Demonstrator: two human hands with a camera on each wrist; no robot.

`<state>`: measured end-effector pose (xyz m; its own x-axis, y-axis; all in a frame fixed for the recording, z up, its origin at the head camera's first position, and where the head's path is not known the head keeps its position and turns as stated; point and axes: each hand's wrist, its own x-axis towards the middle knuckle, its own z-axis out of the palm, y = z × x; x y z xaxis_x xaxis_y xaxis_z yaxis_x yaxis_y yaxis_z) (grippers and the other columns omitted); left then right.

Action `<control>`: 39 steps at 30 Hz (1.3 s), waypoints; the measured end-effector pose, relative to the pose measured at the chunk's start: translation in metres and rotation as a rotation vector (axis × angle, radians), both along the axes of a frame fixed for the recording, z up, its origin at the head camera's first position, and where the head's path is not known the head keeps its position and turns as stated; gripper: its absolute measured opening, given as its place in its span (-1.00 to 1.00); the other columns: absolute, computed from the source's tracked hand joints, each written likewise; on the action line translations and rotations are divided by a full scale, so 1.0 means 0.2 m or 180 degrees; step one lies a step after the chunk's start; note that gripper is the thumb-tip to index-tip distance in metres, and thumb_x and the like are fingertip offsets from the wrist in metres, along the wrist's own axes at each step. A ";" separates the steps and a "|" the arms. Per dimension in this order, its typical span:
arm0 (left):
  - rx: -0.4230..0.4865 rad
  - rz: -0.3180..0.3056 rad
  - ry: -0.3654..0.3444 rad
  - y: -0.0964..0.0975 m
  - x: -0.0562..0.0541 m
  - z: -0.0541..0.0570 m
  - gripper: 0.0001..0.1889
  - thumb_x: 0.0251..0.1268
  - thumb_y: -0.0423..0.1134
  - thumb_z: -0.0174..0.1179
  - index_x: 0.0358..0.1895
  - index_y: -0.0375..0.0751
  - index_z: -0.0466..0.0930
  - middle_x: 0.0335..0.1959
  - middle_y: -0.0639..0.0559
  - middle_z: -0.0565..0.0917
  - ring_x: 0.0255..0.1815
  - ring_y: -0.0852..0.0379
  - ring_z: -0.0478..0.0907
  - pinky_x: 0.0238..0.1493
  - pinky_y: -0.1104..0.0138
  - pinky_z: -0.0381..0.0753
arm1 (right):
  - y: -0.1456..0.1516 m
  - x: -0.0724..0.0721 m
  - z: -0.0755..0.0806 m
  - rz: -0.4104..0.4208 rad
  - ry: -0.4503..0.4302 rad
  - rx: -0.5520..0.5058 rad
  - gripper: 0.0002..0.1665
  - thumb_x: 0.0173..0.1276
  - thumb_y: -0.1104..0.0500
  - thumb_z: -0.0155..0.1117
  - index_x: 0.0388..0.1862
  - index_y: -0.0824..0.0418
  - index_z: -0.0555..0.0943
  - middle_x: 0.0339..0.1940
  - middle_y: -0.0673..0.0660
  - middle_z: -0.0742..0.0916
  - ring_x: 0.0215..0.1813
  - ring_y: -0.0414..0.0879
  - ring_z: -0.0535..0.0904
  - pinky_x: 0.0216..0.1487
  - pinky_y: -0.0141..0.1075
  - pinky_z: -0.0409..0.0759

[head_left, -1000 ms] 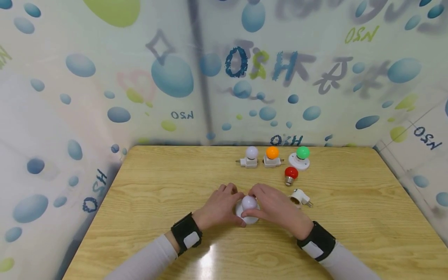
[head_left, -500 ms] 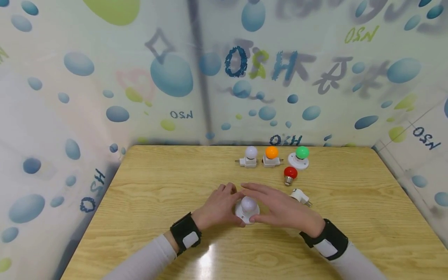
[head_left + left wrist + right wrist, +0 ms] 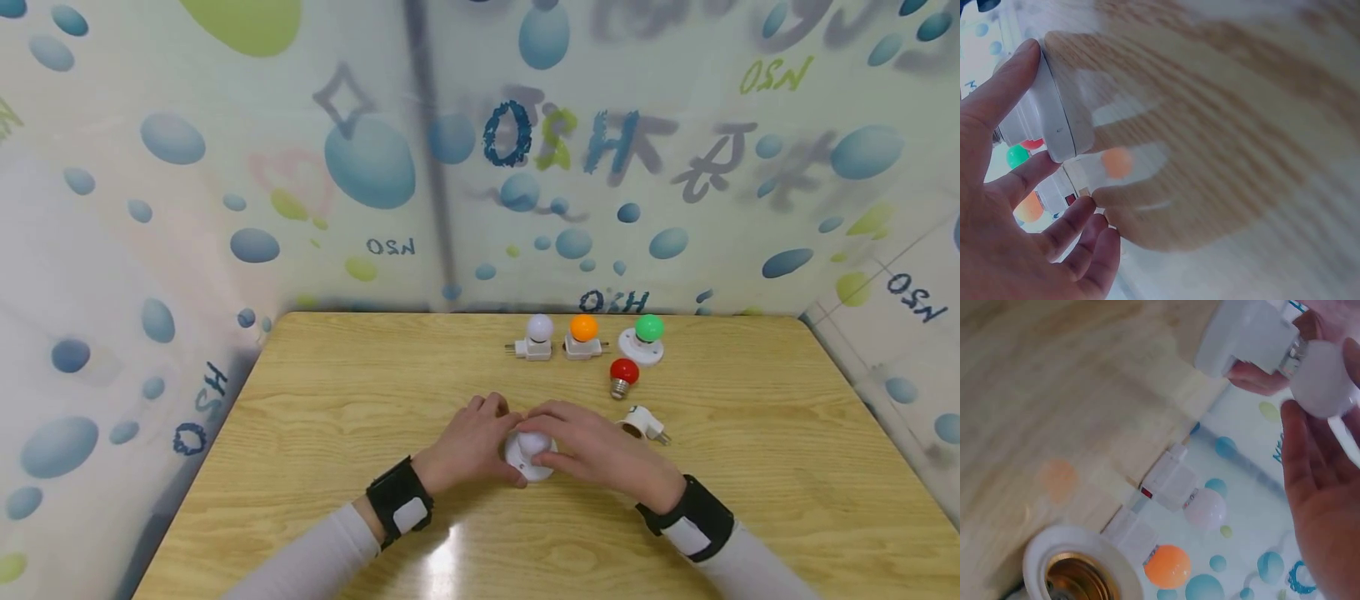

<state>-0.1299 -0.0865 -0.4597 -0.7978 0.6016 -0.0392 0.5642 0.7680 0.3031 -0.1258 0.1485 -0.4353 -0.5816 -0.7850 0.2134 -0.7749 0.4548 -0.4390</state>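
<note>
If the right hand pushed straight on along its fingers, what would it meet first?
Probably the white bulb that the right hand curls around, then perhaps the left hand just beyond; exact depth is hard to judge.

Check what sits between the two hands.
The white bulb on a round white base, seen in the head view; the left hand grips the base.
</note>
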 end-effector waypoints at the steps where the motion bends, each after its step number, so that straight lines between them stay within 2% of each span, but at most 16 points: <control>1: 0.0000 -0.0006 0.0017 0.00 0.00 0.00 -0.19 -0.06 0.27 0.59 0.27 -0.04 0.62 0.06 -0.04 0.49 -0.01 0.00 0.39 -0.11 0.27 0.45 | -0.01 0.00 -0.01 -0.0078 0.0059 -0.0009 -0.50 0.42 0.00 0.43 0.28 0.09 0.60 0.15 0.01 0.67 0.09 -0.14 0.60 0.13 -0.22 0.66; 6: 0.0004 -0.0005 0.0040 0.00 0.00 0.00 -0.24 -0.06 0.27 0.59 0.23 -0.02 0.65 0.04 -0.04 0.49 -0.03 0.01 0.39 -0.12 0.29 0.43 | -0.04 0.01 -0.05 -0.0427 0.0375 0.0043 -0.43 0.30 -0.23 0.44 0.10 0.10 0.59 -0.06 -0.05 0.63 -0.13 -0.22 0.53 -0.06 -0.36 0.65; 8: 0.0016 -0.0010 0.0052 0.00 0.00 0.00 -0.25 -0.05 0.27 0.59 0.21 -0.01 0.65 0.03 -0.03 0.49 -0.03 0.01 0.39 -0.12 0.29 0.43 | -0.05 0.01 -0.05 -0.0516 0.0424 0.0080 -0.33 0.25 -0.33 0.42 0.09 0.13 0.58 -0.08 -0.03 0.62 -0.15 -0.21 0.52 -0.10 -0.35 0.64; 10: 0.0032 -0.0027 0.0089 0.00 0.00 0.00 -0.26 -0.05 0.28 0.58 0.21 -0.01 0.66 0.03 -0.03 0.50 -0.04 0.01 0.39 -0.13 0.29 0.43 | -0.05 0.01 -0.05 -0.0579 0.0418 0.0152 -0.15 0.18 -0.43 0.39 0.18 0.17 0.56 0.01 0.03 0.64 -0.06 -0.14 0.57 -0.01 -0.26 0.66; 12: 0.0042 -0.0042 0.0129 0.00 0.00 -0.01 -0.26 -0.04 0.28 0.57 0.20 -0.01 0.66 0.02 -0.03 0.50 -0.04 0.01 0.40 -0.13 0.29 0.44 | -0.05 0.01 -0.03 -0.0608 0.0278 0.0201 0.05 0.12 -0.50 0.39 0.34 0.20 0.49 0.21 0.11 0.62 0.13 -0.03 0.59 0.15 -0.11 0.64; 14: 0.0044 -0.0059 0.0177 0.00 0.00 -0.01 -0.25 -0.05 0.28 0.57 0.20 -0.02 0.66 0.01 -0.03 0.51 -0.05 0.01 0.41 -0.13 0.28 0.46 | -0.03 0.01 0.00 -0.0570 0.0087 0.0209 0.20 0.07 -0.51 0.42 0.51 0.18 0.39 0.44 0.16 0.52 0.36 0.08 0.50 0.31 0.06 0.54; 16: 0.0043 -0.0062 0.0194 0.00 0.00 -0.01 -0.24 -0.06 0.28 0.59 0.21 -0.02 0.65 0.01 -0.04 0.51 -0.04 0.00 0.42 -0.13 0.27 0.47 | -0.01 0.01 0.03 -0.0501 -0.0114 0.0184 0.24 0.07 -0.50 0.45 0.60 0.09 0.31 0.60 0.13 0.38 0.51 0.12 0.37 0.40 0.14 0.43; 18: 0.0036 -0.0060 0.0186 0.00 0.01 0.00 -0.22 -0.08 0.28 0.60 0.22 -0.02 0.65 0.01 -0.04 0.50 -0.03 0.00 0.42 -0.12 0.26 0.48 | 0.01 0.01 0.06 -0.0377 -0.0288 0.0123 0.22 0.09 -0.46 0.46 0.62 0.04 0.29 0.66 0.08 0.29 0.57 0.11 0.28 0.45 0.14 0.37; 21: 0.0006 -0.0051 0.0172 0.00 0.01 0.00 -0.18 -0.09 0.28 0.60 0.28 -0.02 0.63 0.03 -0.05 0.50 -0.02 -0.01 0.43 -0.10 0.24 0.51 | 0.03 0.01 0.08 -0.0176 -0.0415 0.0113 0.10 0.19 -0.39 0.44 0.61 0.00 0.33 0.67 0.03 0.28 0.60 0.08 0.25 0.45 0.11 0.38; 25: -0.0055 -0.0029 0.0131 0.00 0.01 0.00 -0.10 -0.08 0.30 0.58 0.38 -0.01 0.57 0.05 -0.05 0.50 0.00 -0.01 0.43 -0.08 0.23 0.52 | 0.05 0.01 0.09 0.0104 -0.0457 0.0234 -0.18 0.44 -0.12 0.39 0.59 0.04 0.38 0.62 0.05 0.37 0.58 0.06 0.31 0.41 0.06 0.45; 28: -0.0086 -0.0001 0.0074 0.00 0.00 0.01 -0.08 -0.07 0.31 0.57 0.39 -0.03 0.56 0.06 -0.05 0.50 0.01 -0.01 0.43 -0.06 0.22 0.52 | 0.05 0.00 0.08 0.0245 -0.0442 0.0302 -0.33 0.55 0.09 0.30 0.58 0.08 0.39 0.59 0.07 0.42 0.53 0.04 0.39 0.39 0.00 0.48; 31: -0.0089 0.0013 0.0044 0.00 0.00 0.00 -0.11 -0.07 0.31 0.58 0.35 -0.05 0.58 0.07 -0.05 0.50 0.01 -0.01 0.43 -0.05 0.23 0.52 | 0.05 0.00 0.06 0.0267 -0.0406 0.0269 -0.40 0.57 0.17 0.25 0.54 0.12 0.43 0.56 0.07 0.47 0.47 0.03 0.46 0.37 -0.03 0.50; 34: -0.0075 0.0004 0.0051 0.00 0.00 0.00 -0.14 -0.07 0.31 0.58 0.31 -0.05 0.60 0.07 -0.05 0.49 0.01 0.00 0.42 -0.07 0.24 0.50 | 0.04 0.00 0.04 0.0222 -0.0257 0.0145 -0.46 0.56 0.16 0.27 0.46 0.16 0.50 0.46 0.08 0.57 0.40 0.01 0.53 0.33 -0.05 0.55; 39: -0.0037 -0.0020 0.0083 0.00 0.00 -0.01 -0.21 -0.07 0.29 0.59 0.23 -0.02 0.64 0.05 -0.04 0.50 -0.01 0.00 0.41 -0.11 0.27 0.48 | 0.00 0.00 0.01 -0.0084 0.0059 -0.0054 -0.52 0.43 -0.04 0.41 0.21 0.14 0.61 0.11 -0.03 0.66 0.08 -0.17 0.60 0.13 -0.25 0.65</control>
<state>-0.1308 -0.0865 -0.4614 -0.7949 0.6061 -0.0255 0.5765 0.7679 0.2793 -0.1251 0.1493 -0.4342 -0.5980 -0.7655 0.2375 -0.7707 0.4678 -0.4325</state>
